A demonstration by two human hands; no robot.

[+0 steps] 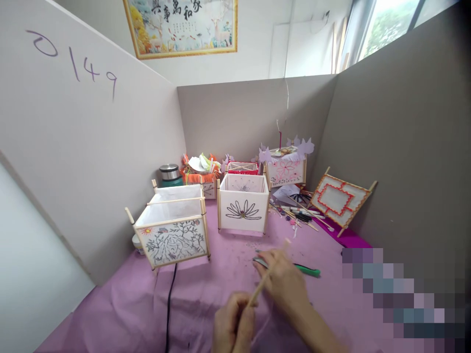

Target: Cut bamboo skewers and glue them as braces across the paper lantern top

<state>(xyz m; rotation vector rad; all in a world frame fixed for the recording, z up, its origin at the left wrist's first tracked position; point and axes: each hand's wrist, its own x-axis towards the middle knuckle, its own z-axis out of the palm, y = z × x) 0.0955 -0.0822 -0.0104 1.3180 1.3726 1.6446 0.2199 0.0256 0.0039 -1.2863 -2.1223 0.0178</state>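
Observation:
My left hand point(233, 324) is at the bottom centre, its fingers closed round the lower end of a thin wooden stick point(280, 248). The stick slants up and to the right. My right hand point(284, 283) reaches in from the lower right and lies over a green-handled cutting tool point(308, 269) on the purple cloth point(206, 294). Its fingers curl round the tool. The tool's grey head point(259, 261) shows to the left of the fingers and the green handle to their right. The stick crosses in front of this hand.
Square paper lanterns stand ahead: one with a branch drawing point(172, 235), one with a flower point(243, 203), and others behind. A black cable point(169, 304) runs toward me. A flat red-trimmed panel point(336, 198) leans on the right wall, beside pens and sticks point(301, 213). Grey partitions enclose the desk.

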